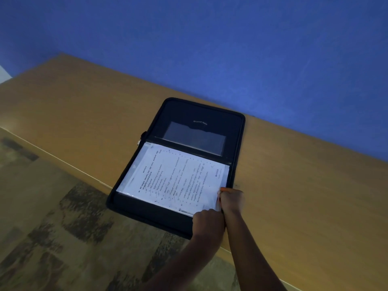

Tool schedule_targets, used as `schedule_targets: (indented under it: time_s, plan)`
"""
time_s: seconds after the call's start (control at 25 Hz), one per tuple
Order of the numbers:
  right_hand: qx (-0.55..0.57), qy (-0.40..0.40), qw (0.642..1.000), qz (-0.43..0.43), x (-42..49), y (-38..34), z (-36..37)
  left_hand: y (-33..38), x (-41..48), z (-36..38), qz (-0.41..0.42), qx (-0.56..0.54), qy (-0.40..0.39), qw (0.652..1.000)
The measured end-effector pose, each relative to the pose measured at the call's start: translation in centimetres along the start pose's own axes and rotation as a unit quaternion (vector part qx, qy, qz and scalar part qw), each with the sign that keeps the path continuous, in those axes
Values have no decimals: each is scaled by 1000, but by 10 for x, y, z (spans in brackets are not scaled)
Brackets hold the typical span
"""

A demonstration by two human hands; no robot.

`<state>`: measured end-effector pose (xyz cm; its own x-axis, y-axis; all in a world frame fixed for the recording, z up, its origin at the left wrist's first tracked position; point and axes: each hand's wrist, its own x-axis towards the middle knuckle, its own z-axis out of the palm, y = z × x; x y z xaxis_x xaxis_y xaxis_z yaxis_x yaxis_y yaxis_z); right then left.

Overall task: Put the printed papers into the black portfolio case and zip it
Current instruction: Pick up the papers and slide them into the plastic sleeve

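The black portfolio case (201,114) lies open on a wooden table (84,114), its near half jutting over the table's front edge. The printed papers (174,177), white sheets with lines of text in a clear sleeve, lie on the near half of the case. My right hand (232,199) pinches the papers' near right corner. Just to its left, my left hand (207,224) rests fingers-down on the papers' near edge and the case. The far half of the case shows a clear pocket (195,137). A zip pull (138,141) shows at the case's left side.
A blue wall (231,49) rises right behind the table. Below the table's front edge is a patterned brown floor (52,227). The table stretches bare to the left and right of the case.
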<state>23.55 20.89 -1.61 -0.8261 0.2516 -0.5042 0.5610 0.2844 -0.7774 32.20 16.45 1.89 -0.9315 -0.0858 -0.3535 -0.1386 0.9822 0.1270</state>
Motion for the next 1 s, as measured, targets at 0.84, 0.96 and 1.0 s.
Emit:
schedule_targets:
  time_s: [0.84,0.96,1.0]
  plan:
    - [-182,22,982,-42,-15,26,-24,-216,60,-32,-350,-166,126,913]
    - [-207,28,976,-56,-7,19,-27,-225,69,-33,-364,-182,91,909]
    - [-217,31,974,-64,-2,16,-28,-226,71,-34,-371,-184,89,906]
